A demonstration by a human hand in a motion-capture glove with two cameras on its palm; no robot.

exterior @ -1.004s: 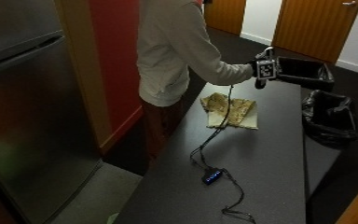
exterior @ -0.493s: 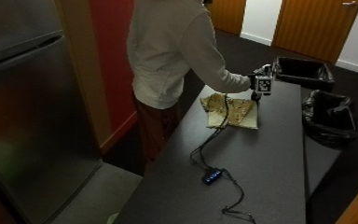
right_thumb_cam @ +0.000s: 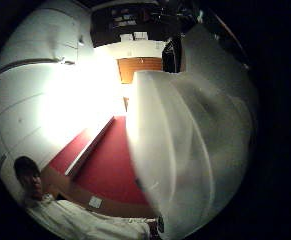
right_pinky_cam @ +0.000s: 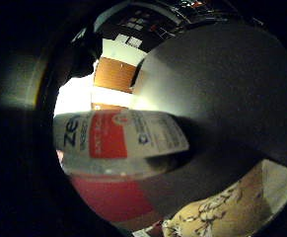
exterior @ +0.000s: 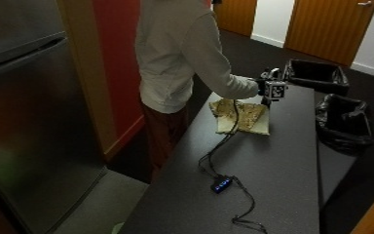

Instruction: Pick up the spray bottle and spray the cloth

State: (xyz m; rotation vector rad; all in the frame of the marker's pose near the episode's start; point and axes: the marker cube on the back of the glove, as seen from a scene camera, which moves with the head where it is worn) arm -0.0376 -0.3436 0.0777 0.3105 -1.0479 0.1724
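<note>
The hand (exterior: 269, 87), over the cloth's (exterior: 241, 116) far edge, has the spray bottle (right_pinky_cam: 118, 140) against its palm; finger closure I cannot tell. Probably light, smooth plastic: best held at the neck. The cloth lies limp on the tabletop (exterior: 265, 165).

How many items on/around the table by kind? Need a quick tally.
Spray bottle: 1, close to the gloved right hand
Cloth: 1, on the table
Black bins: 2, beside the table
Total: 4
</note>
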